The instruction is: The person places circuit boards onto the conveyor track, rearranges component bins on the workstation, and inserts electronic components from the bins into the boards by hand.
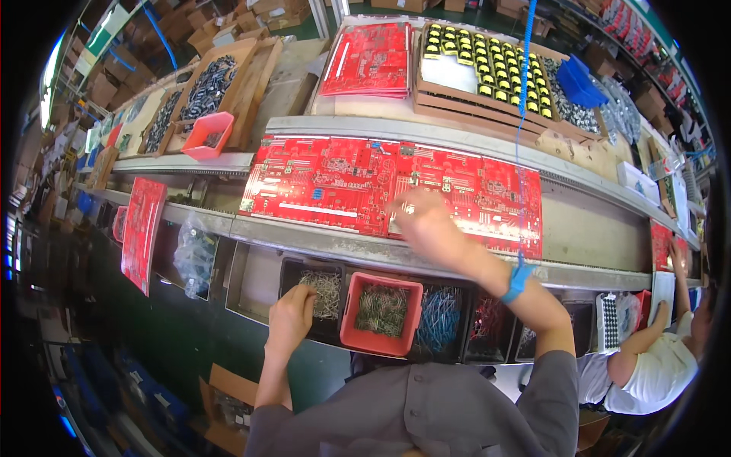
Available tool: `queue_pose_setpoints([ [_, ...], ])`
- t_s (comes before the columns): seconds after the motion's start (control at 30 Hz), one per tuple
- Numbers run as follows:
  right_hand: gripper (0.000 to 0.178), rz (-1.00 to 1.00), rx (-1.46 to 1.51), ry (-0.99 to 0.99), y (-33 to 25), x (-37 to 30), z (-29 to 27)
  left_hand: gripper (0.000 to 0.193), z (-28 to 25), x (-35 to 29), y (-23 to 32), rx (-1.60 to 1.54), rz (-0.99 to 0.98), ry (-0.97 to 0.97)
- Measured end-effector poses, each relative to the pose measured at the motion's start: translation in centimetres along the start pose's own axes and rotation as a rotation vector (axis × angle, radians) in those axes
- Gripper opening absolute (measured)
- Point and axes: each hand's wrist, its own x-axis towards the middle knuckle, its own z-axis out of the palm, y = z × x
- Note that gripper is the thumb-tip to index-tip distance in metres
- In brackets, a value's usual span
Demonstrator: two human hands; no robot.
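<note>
My left hand (289,318) is at the left edge of a black bin (288,276) filled with small pale, wire-legged parts (324,293). Its fingertips are pressed together, and whatever is between them is too small to make out. My right hand (426,221) is over the red circuit boards, near the seam between the left board (320,183) and the right board (472,194). Motion smears its fingers, so their grip is unclear. A blue band (519,279) circles the right wrist. Both boards lie flat on the line's rails, with a few small components fitted.
A pink bin (417,308) of greenish parts and a bin of blue leaded parts (439,316) stand along the front. Behind are stacked red boards (369,61) and a carton of yellow-black components (495,65). A blue coiled cord (525,68) hangs down. A co-worker (647,358) works at right.
</note>
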Motion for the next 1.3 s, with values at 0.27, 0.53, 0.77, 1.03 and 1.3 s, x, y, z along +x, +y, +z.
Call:
queue_pose_setpoints([
  [0.27,0.025,-0.016,0.261,-0.433,-11.2,1.7,5.9,0.01,1.5,-0.4,-1.1,-0.093,0.01,0.144],
  [0.53,0.009,-0.11,0.189,-0.391,-12.5,2.4,8.3,0.009,1.7,-1.5,-0.3,-0.28,-0.146,0.341],
  [0.77,0.007,-0.144,0.298,-0.301,-11.7,2.7,7.8,0.007,2.2,-2.1,-0.5,-0.38,-0.252,0.338],
  [1.03,0.015,-0.326,0.034,-0.34,-11.5,2.5,3.2,0.016,1.7,-1.4,0.1,-0.431,-0.354,0.204],
  [1.3,0.014,-0.13,0.319,-0.366,-6.2,-0.3,-1.3,0.022,3.7,-0.8,0.2,-0.399,-0.238,0.056],
])
